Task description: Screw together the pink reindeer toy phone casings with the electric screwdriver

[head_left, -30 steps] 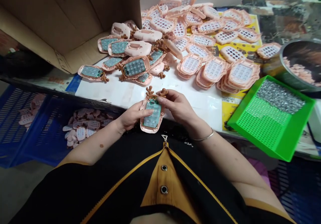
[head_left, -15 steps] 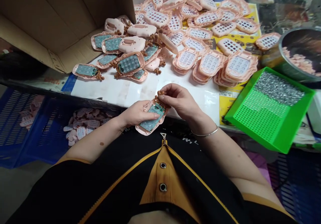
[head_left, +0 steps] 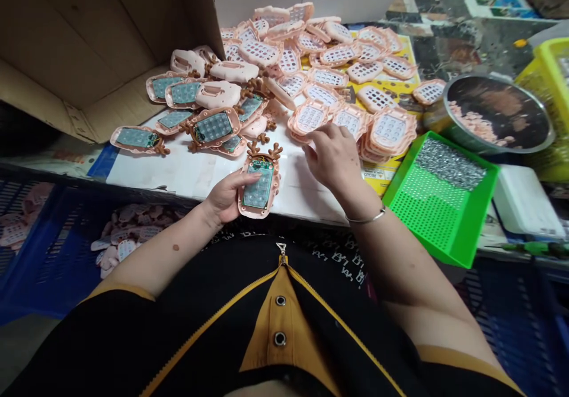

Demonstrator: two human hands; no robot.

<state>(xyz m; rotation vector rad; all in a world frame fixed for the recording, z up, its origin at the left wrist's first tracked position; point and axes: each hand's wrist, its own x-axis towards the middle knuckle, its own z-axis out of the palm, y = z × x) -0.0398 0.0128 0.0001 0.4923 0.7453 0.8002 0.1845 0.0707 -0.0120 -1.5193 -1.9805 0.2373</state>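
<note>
Change noted: the right hand [head_left: 331, 154] is off the antlers [head_left: 275, 150]. Half a second ago it pinches one of them; now it hangs to the right of the unit [head_left: 259, 189], clearly apart from it. The unit, slanted then, now stands straight, antlers pointing away from the body.

Grip: the left hand [head_left: 229, 195] alone is clamped on the unit, thumb across the face of the board [head_left: 262, 191], the other fingers at the side and underneath. Right fingers are loosely curled, palm down; whether they pinch anything cannot be told, since the fingertips are turned away from view.

Unit position: in the left grip, over the near edge of the table, open side up. Both antlers sit at its top end, one at each corner. Reading: handling of the antlers looks finished for this piece, and the right hand is free of it.

Surroundings: just beyond the right hand, stacked covers [head_left: 391, 129]; the hand overlaps the nearest ones in view, contact uncertain. To the right of that hand, a green tray [head_left: 438, 222] with small metal pieces, and past it a metal bowl [head_left: 438, 125]. Beyond and left of the left grip, a heap of similar units [head_left: 216, 127].
</note>
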